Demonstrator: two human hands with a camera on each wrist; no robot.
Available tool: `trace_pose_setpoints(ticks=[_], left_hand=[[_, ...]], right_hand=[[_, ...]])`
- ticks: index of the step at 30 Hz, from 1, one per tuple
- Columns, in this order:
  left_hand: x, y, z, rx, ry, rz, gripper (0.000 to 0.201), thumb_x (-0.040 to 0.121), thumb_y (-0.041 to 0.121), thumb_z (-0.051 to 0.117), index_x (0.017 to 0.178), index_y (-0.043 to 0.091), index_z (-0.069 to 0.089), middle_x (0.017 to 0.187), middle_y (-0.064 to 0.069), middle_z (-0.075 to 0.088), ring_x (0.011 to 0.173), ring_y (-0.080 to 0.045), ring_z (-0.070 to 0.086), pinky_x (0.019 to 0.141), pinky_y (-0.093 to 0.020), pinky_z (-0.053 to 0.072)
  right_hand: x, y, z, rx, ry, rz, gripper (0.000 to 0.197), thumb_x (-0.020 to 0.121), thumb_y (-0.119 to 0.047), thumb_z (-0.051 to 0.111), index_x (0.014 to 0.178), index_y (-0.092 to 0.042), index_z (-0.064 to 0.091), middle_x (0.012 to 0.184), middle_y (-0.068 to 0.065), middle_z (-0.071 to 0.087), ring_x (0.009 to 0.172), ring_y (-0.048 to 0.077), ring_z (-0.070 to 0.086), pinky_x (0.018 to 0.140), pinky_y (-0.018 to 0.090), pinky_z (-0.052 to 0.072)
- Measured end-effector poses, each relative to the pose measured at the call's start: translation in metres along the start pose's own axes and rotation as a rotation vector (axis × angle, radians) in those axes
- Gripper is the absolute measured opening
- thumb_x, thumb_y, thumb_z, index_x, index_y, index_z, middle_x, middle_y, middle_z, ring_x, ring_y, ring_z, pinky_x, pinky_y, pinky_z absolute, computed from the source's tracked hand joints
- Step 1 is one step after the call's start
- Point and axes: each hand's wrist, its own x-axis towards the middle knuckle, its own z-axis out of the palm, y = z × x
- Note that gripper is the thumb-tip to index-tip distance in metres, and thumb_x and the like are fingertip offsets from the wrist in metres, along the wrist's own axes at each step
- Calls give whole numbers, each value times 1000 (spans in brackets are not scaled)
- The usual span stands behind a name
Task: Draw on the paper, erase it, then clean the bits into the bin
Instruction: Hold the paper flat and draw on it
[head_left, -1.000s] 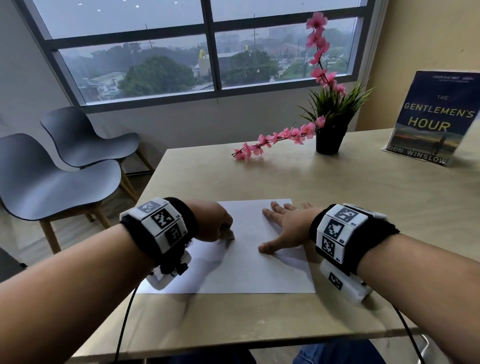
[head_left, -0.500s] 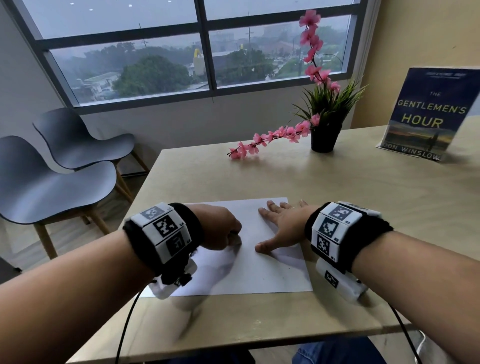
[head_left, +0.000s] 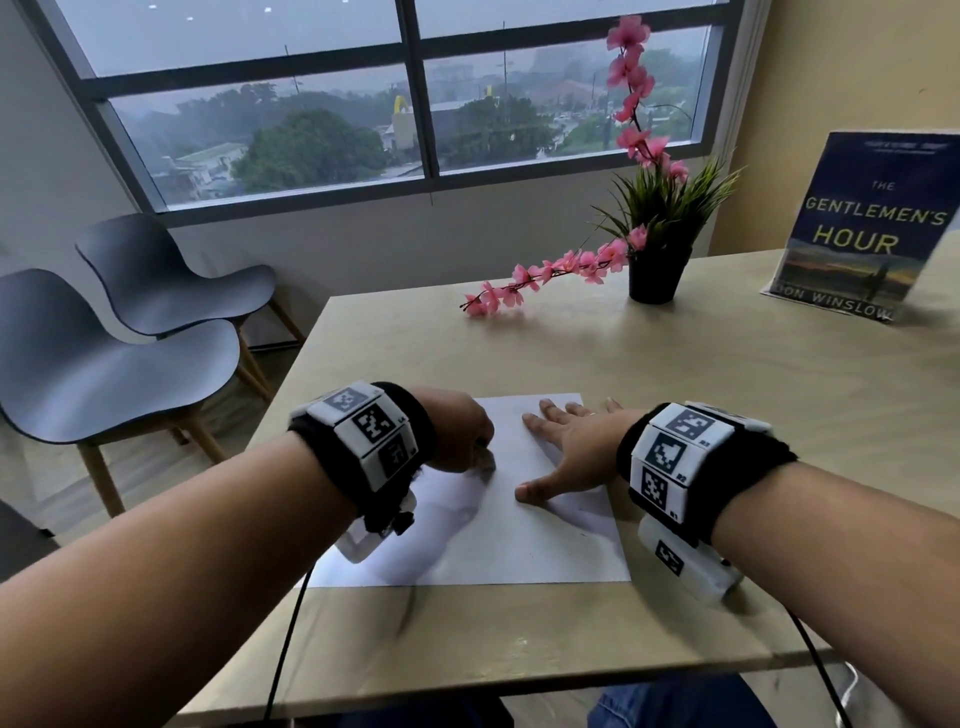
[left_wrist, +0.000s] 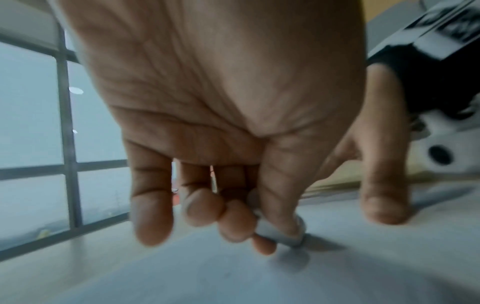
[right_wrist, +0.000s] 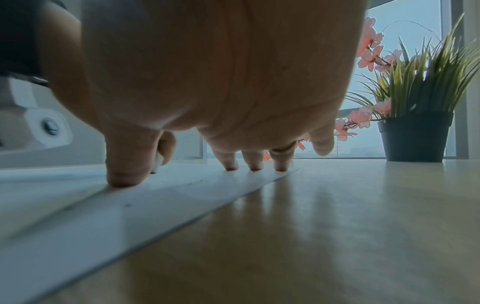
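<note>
A white sheet of paper (head_left: 493, 535) lies flat on the wooden table (head_left: 727, 415). My left hand (head_left: 465, 439) is curled over the sheet's left part and pinches a small pale eraser (left_wrist: 280, 232) between thumb and fingers, its lower end down on the paper (left_wrist: 233, 277). The eraser (right_wrist: 158, 162) also shows past my right thumb in the right wrist view. My right hand (head_left: 563, 454) lies spread and flat on the sheet's right part, its fingertips (right_wrist: 231, 164) and thumb pressing the paper (right_wrist: 78, 216). A few tiny dark specks (right_wrist: 127, 205) lie on the paper near that thumb.
A black pot with grass and pink blossom sprigs (head_left: 657, 275) stands at the back of the table. A book (head_left: 862, 228) is propped upright at the far right. Two grey chairs (head_left: 114, 374) stand left of the table. The near table edge (head_left: 467, 691) runs below the paper.
My left hand with the eraser has slid a little to the right across the paper. My right hand stays pressed in the same place.
</note>
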Motion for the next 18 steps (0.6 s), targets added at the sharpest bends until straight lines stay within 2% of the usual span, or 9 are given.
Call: trace_pose_setpoints(ticks=[2,5,6,9,11,15,18], left_hand=[[-2,1,0,0,4,9,31,99,37,39,107,15,60,103,-5,60,81,-20,44,70,-29,34],[-10,8,7,18,-25,67,24,98,37,39,95,20,56,82,3,49,79,-20,44,67,-29,34],[-12,8,7,19,-32,73,24,98,38,40,96,20,57,80,5,47,79,-20,45,67,-29,34],[-9,-2,6,-14,-21,23,30,97,40,42,104,18,61,87,4,51,81,-19,46,69,-29,35],[-9,-4,6,-19,-8,8,30,98,39,41,103,18,61,90,2,54,81,-20,46,69,-28,35],[-14,-1,13,-2,-21,54,21,97,35,42,93,22,58,81,6,49,79,-20,47,68,-28,36],[-10,-8,11,-29,-7,16,22,97,35,45,100,19,61,81,6,48,79,-19,44,68,-26,34]], right_hand=[[0,0,1,2,4,3,105,78,-82,40,155,-29,-9,163,-3,-15,151,22,-4,118,56,-1],[0,0,1,7,1,0,105,78,-82,40,155,-30,-9,162,-4,-15,151,22,-4,118,55,-2],[1,1,1,8,-1,0,105,78,-82,40,155,-30,-10,162,-3,-15,151,22,-5,118,55,-2],[1,0,1,10,-7,5,106,77,-83,39,154,-30,-10,162,-4,-16,151,23,-5,119,55,-2],[1,0,0,8,-8,10,106,77,-83,39,154,-30,-10,162,-4,-16,151,23,-5,118,55,-2],[2,1,1,2,-13,3,107,77,-84,39,154,-30,-11,162,-3,-16,151,23,-5,118,56,-1],[3,2,1,9,-10,7,107,76,-84,39,154,-30,-11,162,-4,-16,151,23,-5,119,56,-1]])
